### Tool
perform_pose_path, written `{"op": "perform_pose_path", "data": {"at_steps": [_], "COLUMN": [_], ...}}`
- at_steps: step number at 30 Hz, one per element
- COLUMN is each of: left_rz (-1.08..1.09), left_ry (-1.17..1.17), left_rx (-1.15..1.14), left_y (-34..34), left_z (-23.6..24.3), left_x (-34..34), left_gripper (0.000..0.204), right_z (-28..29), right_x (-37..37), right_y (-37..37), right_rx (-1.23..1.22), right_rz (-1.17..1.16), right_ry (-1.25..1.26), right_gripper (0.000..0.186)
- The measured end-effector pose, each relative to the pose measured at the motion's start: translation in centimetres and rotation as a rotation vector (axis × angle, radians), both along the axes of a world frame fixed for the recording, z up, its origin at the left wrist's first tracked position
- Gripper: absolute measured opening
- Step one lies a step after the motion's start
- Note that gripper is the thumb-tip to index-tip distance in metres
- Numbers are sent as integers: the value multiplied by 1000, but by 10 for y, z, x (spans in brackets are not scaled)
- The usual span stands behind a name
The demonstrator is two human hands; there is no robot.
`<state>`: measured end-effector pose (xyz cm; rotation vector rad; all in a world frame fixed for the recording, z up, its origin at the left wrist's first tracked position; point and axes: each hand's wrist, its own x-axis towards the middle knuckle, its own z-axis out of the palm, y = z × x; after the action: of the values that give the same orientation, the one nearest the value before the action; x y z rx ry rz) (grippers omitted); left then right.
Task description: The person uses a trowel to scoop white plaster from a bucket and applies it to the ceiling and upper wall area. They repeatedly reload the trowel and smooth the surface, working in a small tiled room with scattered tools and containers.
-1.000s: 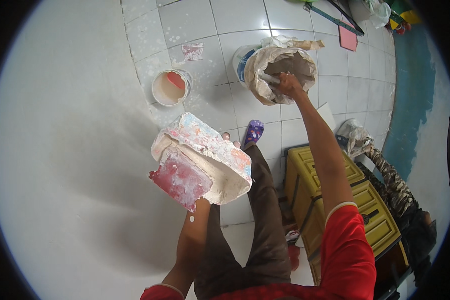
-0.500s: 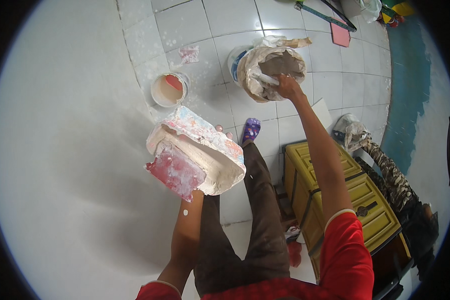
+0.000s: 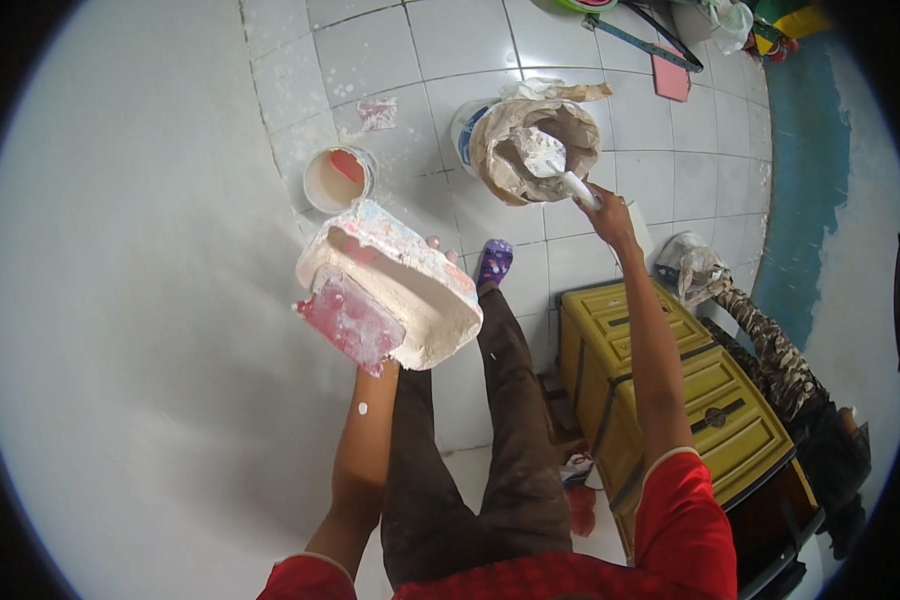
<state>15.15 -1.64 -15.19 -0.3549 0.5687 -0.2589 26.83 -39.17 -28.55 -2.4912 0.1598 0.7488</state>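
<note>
My left hand (image 3: 434, 243) is wrapped under a plaster-crusted plastic tray (image 3: 420, 345), with only its fingertips showing past the far side. Cream paste coats the tray's inside. A red plastic scraper (image 3: 348, 318) smeared with white rests over its near left edge. My right hand (image 3: 607, 218) is closed on the white handle of a scoop (image 3: 580, 190). White powder is heaped on the scoop's head, at the mouth of an open paper bag (image 3: 490, 165) with its rim rolled down. The bag holds greyish-white powder.
A white bucket (image 3: 310, 185) with paste and something red inside stands left of the bag. Another bucket (image 3: 465, 125) sits against the bag. A stained red sheet (image 3: 377, 114) lies on the tiles. Right of my legs is a yellow cabinet (image 3: 660, 370); a pale wall (image 3: 140, 300) rises at left.
My right hand has drawn back toward me and slightly right. The scoop's head, hidden in the bag before, now shows with white powder on it. The tray has shifted slightly up and left.
</note>
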Motion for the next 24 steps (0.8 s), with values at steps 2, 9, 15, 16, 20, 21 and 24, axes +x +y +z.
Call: {"op": "perform_pose_path", "data": {"at_steps": [2,9,15,16,20,21,24], "left_rz": [-23,-28,-39,-50,-83,-83,-82], "left_ry": [-155,-27,-80,-83,-66,-59,-54], "left_rx": [46,-63,-31,-33,-8,-4,7], "left_y": [-2,-9,-8,-7,3,6,13], "left_z": [-3,-5,-5,-7,-4,-5,-8], "left_x": [14,43,23,21,9,6,2], "left_gripper": [70,79,77,77,76,76,76], "right_z": [7,-14,-98,-103,-128,-130,-123], "right_x": [-3,46,64,63,47,47,52], "right_y": [-1,39,83,87,108,115,105], "right_rx": [61,-299,-425,-380,-255,-237,-222], "right_rz": [-45,228,304,290,244,242,258], "right_ry": [12,-70,-80,-82,-99,-112,-20], "right_gripper": [48,39,33,33,30,29,31]}}
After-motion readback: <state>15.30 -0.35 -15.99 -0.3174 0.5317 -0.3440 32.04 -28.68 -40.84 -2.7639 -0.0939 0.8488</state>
